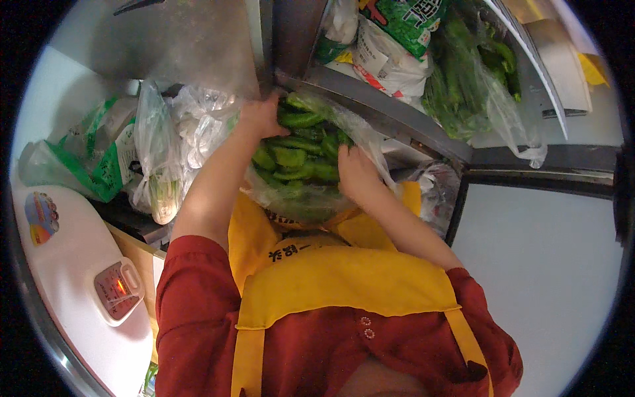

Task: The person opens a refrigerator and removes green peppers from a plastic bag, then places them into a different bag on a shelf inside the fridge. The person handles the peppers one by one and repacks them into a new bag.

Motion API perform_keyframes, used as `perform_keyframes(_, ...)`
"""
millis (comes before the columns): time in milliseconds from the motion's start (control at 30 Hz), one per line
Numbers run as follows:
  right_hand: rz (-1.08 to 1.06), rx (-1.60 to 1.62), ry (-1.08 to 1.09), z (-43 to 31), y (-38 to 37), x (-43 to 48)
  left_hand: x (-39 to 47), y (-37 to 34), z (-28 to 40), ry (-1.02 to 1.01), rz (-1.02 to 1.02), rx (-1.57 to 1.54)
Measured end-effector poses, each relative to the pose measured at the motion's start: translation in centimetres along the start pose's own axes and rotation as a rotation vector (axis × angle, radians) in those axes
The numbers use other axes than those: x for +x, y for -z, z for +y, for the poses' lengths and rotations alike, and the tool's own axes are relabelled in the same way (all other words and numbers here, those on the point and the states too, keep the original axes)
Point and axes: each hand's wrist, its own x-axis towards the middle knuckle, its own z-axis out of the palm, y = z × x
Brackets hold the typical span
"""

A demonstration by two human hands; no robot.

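Observation:
A clear plastic bag (302,203) full of green peppers (297,156) lies open in front of my body, at the front of a refrigerator. At the bag's upper left rim is my left hand (260,116), its thumb reaching over the peppers and its other fingers blurred. My right hand (358,168) is in the bag's right side, with its fingertips bent down among the peppers and hidden. The film of the bag rises just outside my right wrist. Whether either hand grips anything is not plain.
An open refrigerator door (79,238) with a lit control panel (119,292) stands left. Bagged scallions (163,193) and a green-and-clear bag (96,159) sit inside. Across a dark frame (367,106), another compartment holds bagged green peppers (456,74) and a green packet (407,25).

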Motion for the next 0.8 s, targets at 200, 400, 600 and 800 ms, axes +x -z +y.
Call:
perform_keyframes(200,-0.067,-0.117,-0.015,-0.3,-0.8,-1.1,1.1,-0.2,-0.5,0.009,-0.202,0.031)
perform_keyframes(400,-0.193,0.019,-0.011,-0.7,1.5,-0.6,1.0,0.0,-0.4,-0.001,-0.085,0.158)
perform_keyframes(600,0.199,0.248,-0.242,1.9,3.0,1.0,0.4,-0.8,-1.2,-0.085,0.132,0.296)
perform_keyframes(800,-0.065,0.222,-0.43,3.9,2.2,3.8,-1.6,-1.5,-0.7,0.007,0.049,0.081)
